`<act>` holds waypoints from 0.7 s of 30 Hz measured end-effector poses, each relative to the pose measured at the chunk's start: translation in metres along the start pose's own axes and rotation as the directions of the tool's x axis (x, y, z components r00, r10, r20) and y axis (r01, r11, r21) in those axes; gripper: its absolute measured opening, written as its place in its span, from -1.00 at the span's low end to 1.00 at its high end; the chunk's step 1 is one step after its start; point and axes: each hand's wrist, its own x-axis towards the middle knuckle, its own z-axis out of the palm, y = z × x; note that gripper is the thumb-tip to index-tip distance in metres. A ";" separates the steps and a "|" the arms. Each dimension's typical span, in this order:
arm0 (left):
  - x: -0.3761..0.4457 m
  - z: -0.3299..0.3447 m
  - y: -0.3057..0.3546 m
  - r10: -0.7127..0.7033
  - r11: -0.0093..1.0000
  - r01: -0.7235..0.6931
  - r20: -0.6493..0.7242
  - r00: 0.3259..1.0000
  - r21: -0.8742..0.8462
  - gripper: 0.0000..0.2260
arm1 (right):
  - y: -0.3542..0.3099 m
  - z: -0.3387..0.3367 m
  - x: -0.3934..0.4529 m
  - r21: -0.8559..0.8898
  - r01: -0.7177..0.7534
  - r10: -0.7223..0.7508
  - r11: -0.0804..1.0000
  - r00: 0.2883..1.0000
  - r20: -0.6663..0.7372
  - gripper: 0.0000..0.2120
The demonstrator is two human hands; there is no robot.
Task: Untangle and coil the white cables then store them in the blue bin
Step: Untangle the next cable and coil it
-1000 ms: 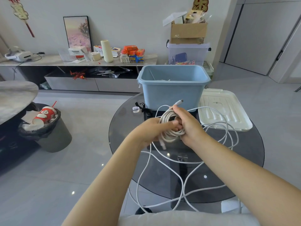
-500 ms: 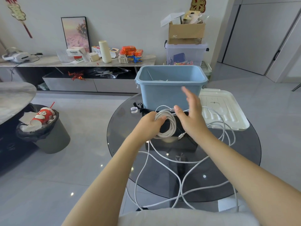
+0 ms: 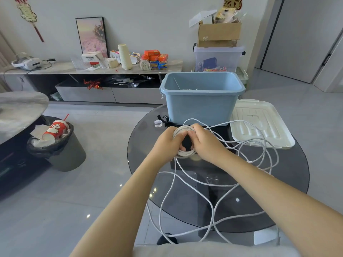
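Observation:
A coil of white cable point(image 3: 182, 155) is held between both hands over the round glass table point(image 3: 141, 160). My left hand point(image 3: 168, 140) grips the coil's left side. My right hand point(image 3: 205, 140) grips its right side, fingers curled over the top. Loose white cable point(image 3: 185, 184) trails from the coil in long tangled loops across the table and over its near edge. The blue bin point(image 3: 201, 106) stands just behind the hands, open at the top, with a little white cable visible inside.
A white bin lid point(image 3: 259, 123) lies right of the bin. Small black and white cable ties point(image 3: 160, 121) sit left of the bin. A trash can point(image 3: 55, 145) stands on the floor at left. A low sideboard point(image 3: 92, 71) lines the wall.
My right hand, raised and open half a second ago, has come back down and closed on the coil. The coil sits lower and closer to the table.

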 end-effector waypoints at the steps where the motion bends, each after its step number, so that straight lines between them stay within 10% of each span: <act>1: 0.002 -0.002 -0.001 -0.003 1.000 0.003 -0.014 1.000 -0.026 -0.78 | -0.001 0.001 0.003 0.006 0.007 -0.007 1.000 1.000 -0.015 -0.82; 6: 0.010 -0.014 -0.016 -0.086 0.970 0.111 0.123 0.989 -0.217 -0.68 | 0.002 0.013 0.016 0.002 -0.046 0.046 0.999 0.999 -0.025 -0.76; 21: 0.028 -0.035 -0.057 -0.175 0.972 0.202 -0.208 0.962 0.117 -0.67 | -0.001 0.047 0.082 0.209 -0.223 0.191 0.952 0.968 0.165 -0.65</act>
